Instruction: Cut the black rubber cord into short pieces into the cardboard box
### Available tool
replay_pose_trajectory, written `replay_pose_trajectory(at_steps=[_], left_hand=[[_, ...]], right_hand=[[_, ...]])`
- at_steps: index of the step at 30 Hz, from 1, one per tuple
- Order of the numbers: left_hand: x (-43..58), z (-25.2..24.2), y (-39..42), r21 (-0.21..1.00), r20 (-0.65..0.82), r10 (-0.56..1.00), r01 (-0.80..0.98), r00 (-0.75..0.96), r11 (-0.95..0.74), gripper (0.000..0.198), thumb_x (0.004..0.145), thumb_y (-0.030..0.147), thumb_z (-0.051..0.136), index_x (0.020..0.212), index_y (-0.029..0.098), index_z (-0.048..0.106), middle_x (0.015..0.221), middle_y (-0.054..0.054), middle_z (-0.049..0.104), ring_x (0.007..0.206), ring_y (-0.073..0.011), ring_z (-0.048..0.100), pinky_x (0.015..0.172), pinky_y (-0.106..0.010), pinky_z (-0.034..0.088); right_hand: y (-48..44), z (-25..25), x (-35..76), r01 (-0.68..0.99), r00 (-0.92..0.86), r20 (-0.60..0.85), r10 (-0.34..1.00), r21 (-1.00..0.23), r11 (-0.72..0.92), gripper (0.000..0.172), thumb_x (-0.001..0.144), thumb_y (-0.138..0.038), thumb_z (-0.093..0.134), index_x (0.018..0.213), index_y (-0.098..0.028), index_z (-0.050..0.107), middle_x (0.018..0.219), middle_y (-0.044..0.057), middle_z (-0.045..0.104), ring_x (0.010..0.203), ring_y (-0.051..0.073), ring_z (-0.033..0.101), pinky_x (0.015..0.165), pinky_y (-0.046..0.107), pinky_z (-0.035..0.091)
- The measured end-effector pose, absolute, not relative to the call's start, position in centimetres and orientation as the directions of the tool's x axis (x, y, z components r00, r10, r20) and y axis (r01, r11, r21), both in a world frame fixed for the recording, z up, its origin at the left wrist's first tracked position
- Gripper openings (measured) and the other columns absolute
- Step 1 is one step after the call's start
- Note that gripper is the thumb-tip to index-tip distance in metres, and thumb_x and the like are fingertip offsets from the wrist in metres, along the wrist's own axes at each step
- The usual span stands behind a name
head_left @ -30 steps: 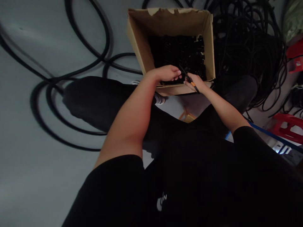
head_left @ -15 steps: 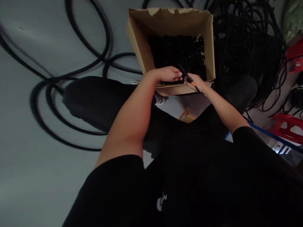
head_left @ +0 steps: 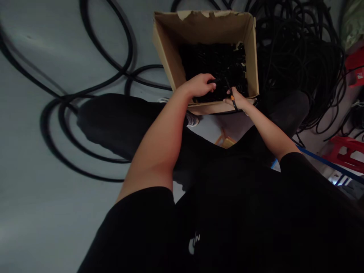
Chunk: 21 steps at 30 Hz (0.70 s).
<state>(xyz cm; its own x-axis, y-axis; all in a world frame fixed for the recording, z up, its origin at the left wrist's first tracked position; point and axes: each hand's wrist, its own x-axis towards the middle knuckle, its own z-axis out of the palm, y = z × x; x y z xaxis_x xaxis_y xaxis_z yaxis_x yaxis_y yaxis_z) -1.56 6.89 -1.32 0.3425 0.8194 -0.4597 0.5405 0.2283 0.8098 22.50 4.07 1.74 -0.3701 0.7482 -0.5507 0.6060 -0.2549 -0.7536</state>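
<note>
**Thin cable: light, limp, best pinched at the orange band**

Over the cardboard box, the left hand curls at the black cable bundle, its grip unclear. The right hand pinches a thin black cable near its orange band.

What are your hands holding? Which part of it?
The right hand pinches a thin black cable near its orange part. What the left hand holds cannot be told.

Workshop floor with coiled cables
</note>
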Motion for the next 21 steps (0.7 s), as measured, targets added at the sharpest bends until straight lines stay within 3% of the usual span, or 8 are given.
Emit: replay_pose_trajectory(at_steps=[3,5,8,12,17,21], left_hand=[[-1.6,-1.7,6.9,0.801,-0.446,0.831,0.563,0.334,0.204,0.027,0.098,0.037,0.076,0.116,0.022,0.089,0.093,-0.008,0.084,0.107,-0.0330,0.081,0.112,-0.047,0.067],[-1.4,-1.7,7.0,0.797,-0.441,0.836,0.571,0.325,0.198,0.027,0.099,0.039,0.077,0.117,0.023,0.089,0.095,-0.009,0.085,0.110,-0.0342,0.082,0.112,-0.047,0.067],[-1.0,-1.4,6.9,0.797,-0.444,0.835,0.569,0.326,0.202,0.027,0.101,0.041,0.078,0.120,0.024,0.088,0.094,-0.008,0.085,0.106,-0.0332,0.083,0.109,-0.047,0.067],[-0.7,-0.8,6.6,0.785,-0.452,0.839,0.582,0.303,0.213,0.029,0.104,0.039,0.077,0.127,0.024,0.087,0.089,-0.005,0.081,0.100,-0.0317,0.083,0.108,-0.047,0.067],[-0.9,0.4,5.8,0.795,-0.362,0.876,0.596,0.318,0.112,0.034,0.103,0.041,0.077,0.131,0.025,0.086,0.104,-0.008,0.086,0.117,-0.0345,0.082,0.116,-0.048,0.063],[-0.6,2.3,4.1,0.799,-0.313,0.923,0.588,0.225,0.128,0.039,0.105,0.051,0.078,0.131,0.021,0.083,0.118,-0.014,0.086,0.125,-0.0370,0.078,0.118,-0.050,0.063]], right_hand=[[4.0,1.5,22.7,0.592,-0.379,-0.576,0.724,-0.752,-0.289,0.075,0.090,-0.067,0.104,0.142,-0.025,0.069,0.112,0.005,0.066,0.113,0.030,0.068,0.109,0.048,0.067],[3.9,1.4,22.8,0.590,-0.359,-0.621,0.696,-0.729,-0.346,0.082,0.085,-0.062,0.107,0.146,-0.023,0.067,0.116,0.007,0.066,0.116,0.032,0.067,0.108,0.048,0.069],[3.6,1.4,22.8,0.549,-0.348,-0.679,0.647,-0.707,-0.446,0.086,0.083,-0.054,0.110,0.148,-0.021,0.064,0.117,0.006,0.064,0.106,0.027,0.065,0.094,0.041,0.069],[3.4,2.0,22.9,0.477,-0.329,-0.692,0.642,-0.709,-0.520,0.078,0.088,-0.046,0.108,0.147,-0.022,0.062,0.112,0.003,0.062,0.092,0.020,0.062,0.078,0.032,0.065],[2.8,3.4,23.3,0.386,-0.376,-0.649,0.661,-0.758,-0.525,0.072,0.095,-0.057,0.109,0.138,-0.027,0.060,0.095,-0.004,0.057,0.076,0.016,0.057,0.062,0.026,0.057],[1.6,5.3,23.5,0.314,-0.462,-0.576,0.675,-0.818,-0.483,0.077,0.095,-0.071,0.110,0.134,-0.029,0.059,0.092,-0.005,0.060,0.073,0.016,0.059,0.061,0.027,0.059]])
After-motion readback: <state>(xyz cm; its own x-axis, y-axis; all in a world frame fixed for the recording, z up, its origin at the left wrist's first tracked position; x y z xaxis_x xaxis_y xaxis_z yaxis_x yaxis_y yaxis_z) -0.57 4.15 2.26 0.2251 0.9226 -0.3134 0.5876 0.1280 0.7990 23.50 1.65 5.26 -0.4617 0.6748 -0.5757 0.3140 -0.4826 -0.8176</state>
